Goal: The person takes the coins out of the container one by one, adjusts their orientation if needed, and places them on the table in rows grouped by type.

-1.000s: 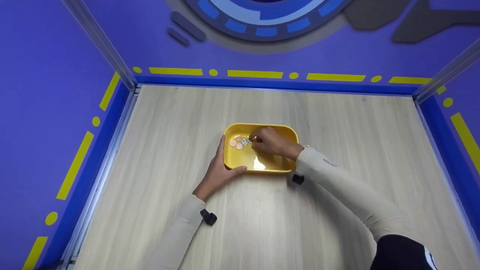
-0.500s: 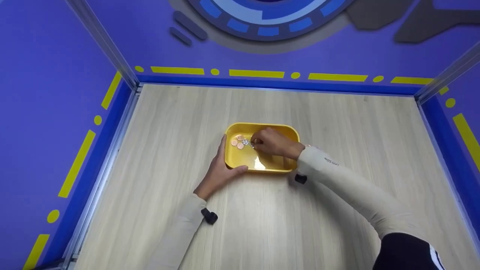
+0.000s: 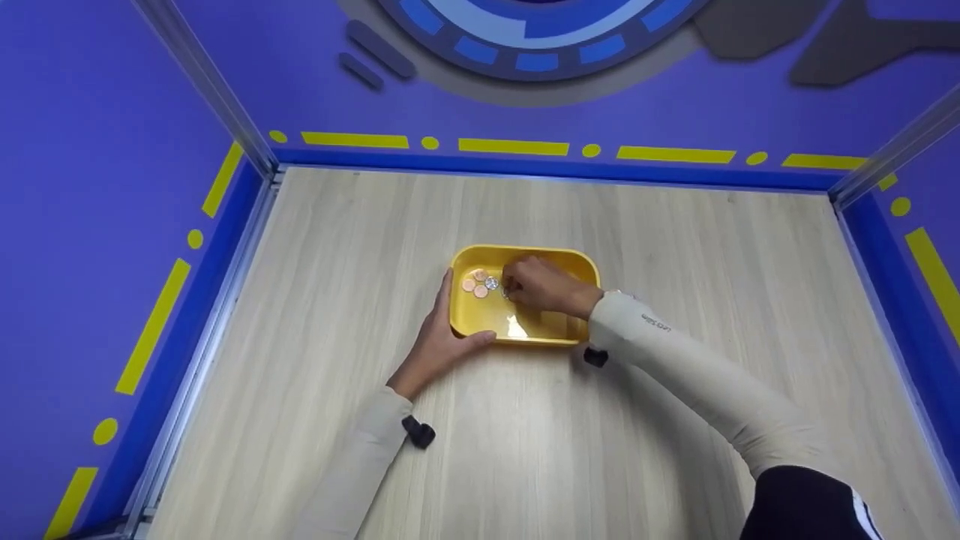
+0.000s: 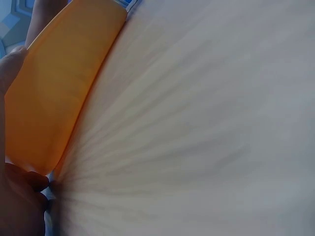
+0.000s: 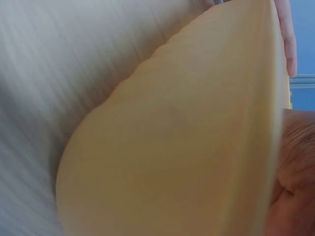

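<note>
A yellow rectangular plastic box (image 3: 551, 326) stands on the table. My left hand (image 3: 439, 336) grips its near left corner, thumb on the front rim and fingers along the left wall. In the left wrist view the thumb (image 4: 12, 66) lies at the box's rim. Inside, at the left, three copper-coloured coins (image 3: 481, 291) lie close together beside a silver coin (image 3: 492, 283). My right hand (image 3: 541, 285) reaches in over the right wall, fingers bent down and pinching another silver coin (image 3: 505, 293), mostly hidden under the fingertips. The right wrist view shows mainly the box's outer wall (image 5: 172, 137).
The light wood-grain table (image 3: 360, 247) surrounds the box. Blue panels with yellow dashes (image 3: 510, 148) enclose it at the back and sides, joined by metal corner posts (image 3: 217, 97). A black wrist camera (image 3: 418, 433) sits on the left sleeve, another (image 3: 596, 356) on the right.
My right fingers shift slightly at the silver coin and draw closer together. The left hand, the box and the other coins stay in place.
</note>
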